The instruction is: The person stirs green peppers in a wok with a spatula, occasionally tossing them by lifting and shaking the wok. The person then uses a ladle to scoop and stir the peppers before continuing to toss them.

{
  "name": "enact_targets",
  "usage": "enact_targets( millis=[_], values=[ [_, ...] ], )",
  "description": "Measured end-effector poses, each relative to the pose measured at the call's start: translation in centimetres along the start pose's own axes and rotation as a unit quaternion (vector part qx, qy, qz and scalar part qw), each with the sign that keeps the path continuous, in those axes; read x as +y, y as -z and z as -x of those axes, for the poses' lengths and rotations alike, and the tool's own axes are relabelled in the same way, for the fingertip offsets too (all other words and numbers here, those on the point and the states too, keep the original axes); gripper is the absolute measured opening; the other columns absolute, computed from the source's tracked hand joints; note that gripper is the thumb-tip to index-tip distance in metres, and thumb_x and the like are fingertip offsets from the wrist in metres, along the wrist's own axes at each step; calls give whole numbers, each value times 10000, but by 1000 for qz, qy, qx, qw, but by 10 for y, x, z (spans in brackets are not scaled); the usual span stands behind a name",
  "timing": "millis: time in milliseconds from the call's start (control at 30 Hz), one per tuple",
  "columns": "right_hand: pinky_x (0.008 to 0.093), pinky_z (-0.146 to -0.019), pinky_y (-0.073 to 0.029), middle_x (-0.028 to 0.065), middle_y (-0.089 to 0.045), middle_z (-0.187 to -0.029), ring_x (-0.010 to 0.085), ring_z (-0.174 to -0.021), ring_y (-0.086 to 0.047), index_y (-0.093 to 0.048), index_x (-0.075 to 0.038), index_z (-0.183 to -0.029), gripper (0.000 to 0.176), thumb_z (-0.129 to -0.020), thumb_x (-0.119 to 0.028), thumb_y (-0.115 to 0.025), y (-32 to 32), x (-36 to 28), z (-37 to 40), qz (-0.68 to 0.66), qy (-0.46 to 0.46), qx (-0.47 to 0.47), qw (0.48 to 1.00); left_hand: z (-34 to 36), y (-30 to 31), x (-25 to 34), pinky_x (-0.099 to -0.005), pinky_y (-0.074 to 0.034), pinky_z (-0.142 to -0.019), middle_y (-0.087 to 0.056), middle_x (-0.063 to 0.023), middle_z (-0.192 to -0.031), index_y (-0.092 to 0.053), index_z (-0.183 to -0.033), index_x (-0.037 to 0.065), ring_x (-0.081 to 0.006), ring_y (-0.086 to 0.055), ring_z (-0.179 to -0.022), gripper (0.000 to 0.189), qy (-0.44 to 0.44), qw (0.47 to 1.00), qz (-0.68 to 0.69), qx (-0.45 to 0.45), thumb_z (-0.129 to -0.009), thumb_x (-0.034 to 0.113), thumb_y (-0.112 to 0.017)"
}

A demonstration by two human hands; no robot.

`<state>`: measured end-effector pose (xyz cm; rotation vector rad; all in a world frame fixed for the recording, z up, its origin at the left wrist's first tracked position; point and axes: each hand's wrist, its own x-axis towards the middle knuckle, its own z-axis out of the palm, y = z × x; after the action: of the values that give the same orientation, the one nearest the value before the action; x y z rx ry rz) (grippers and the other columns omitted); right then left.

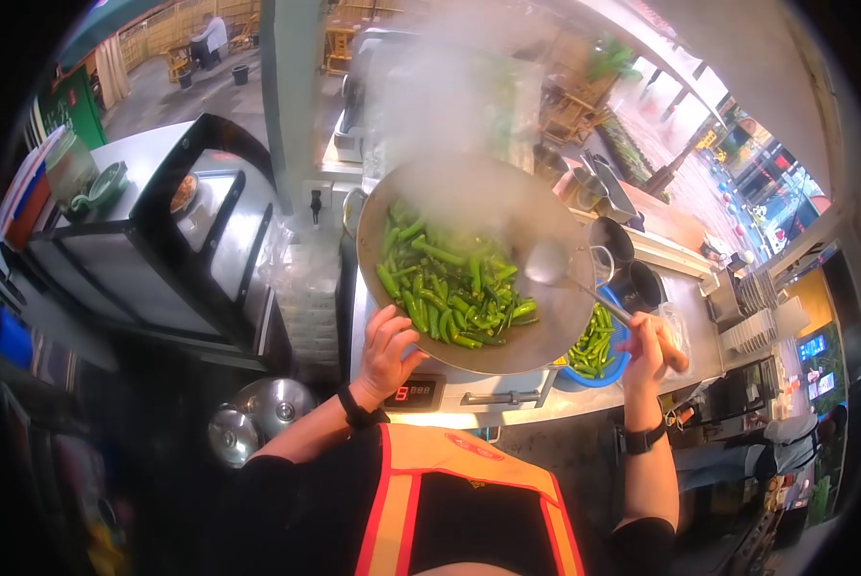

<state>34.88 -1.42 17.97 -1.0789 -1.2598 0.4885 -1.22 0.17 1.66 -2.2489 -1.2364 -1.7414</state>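
1. Closest to the camera is the person's orange apron with red edges (pixel 450 499), worn over a black shirt.
2. The big round grey metal wok (pixel 507 206) sits tipped up on the shiny stove top. White steam (pixel 440 86) rises above it.
3. The pile of long green peppers (pixel 450 288) lies inside the wok, on its lower left side.
4. The round blue bowl (pixel 592 377) stands just right of the wok, partly under its edge. More green peppers are in it.
5. The long silver metal ladle (pixel 550 261) has its cup inside the wok, right beside the peppers. Its handle runs down to the right.
6. The left hand (pixel 387 350) is at the near edge of the wok. Its fingers seem closed on the rim, but the spot they hold is partly hidden.
7. The right hand (pixel 653 350) is wrapped tight around the end of the ladle's handle.
8. The small black screen with a red number (pixel 413 391) is on the stove front, just below the left hand.
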Motion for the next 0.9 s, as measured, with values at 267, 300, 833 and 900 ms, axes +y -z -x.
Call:
enact_targets(
  millis=[267, 300, 833, 900],
  values=[
    [282, -481, -442, 0, -632, -896, 102, -565, -473, -563, -155, -865, 146, -940, -278, -582, -42, 88, -23, -320, -285, 102, 898, 2, 0, -2, -528, -362, -1047, -559, -99, -1116, -590, -983, 94, -364, -459, -1206, 351, 2, 1000, -11, -3, -723, 240, -775],
    [282, -481, -442, 0, -632, -896, 102, -565, -473, -563, -155, -865, 146, -940, -278, -582, -49, 84, -23, -321, -285, 100, 898, 2, 0, -2, -527, -360, -1049, -560, -98, -1118, -590, -982, 96, -363, -460, -1206, 351, 2, 1000, -13, -5, -721, 239, -776],
    [285, -594, -478, 120, -629, -828, 186, -629, -591, -546, -38, -730, 155, -859, -81, -620, -75, -45, 60, 56, 156, -216, 962, 2, -1, -1, -525, -367, -1049, -562, -100, -1130, -595, -986, 93, -367, -457, -1219, 331, 5, 1000, -9, -3, -741, 236, -765],
    [304, -567, -474, 113, -634, -791, 218, -621, -592, -553, -47, -723, 144, -826, -80, -648, -78, -63, 66, 53, 167, -232, 957, 1, 0, -1, -523, -370, -1049, -560, -104, -1130, -597, -994, 90, -369, -453, -1221, 338, 1, 1000, -8, 0, -741, 238, -765]
  ],
)
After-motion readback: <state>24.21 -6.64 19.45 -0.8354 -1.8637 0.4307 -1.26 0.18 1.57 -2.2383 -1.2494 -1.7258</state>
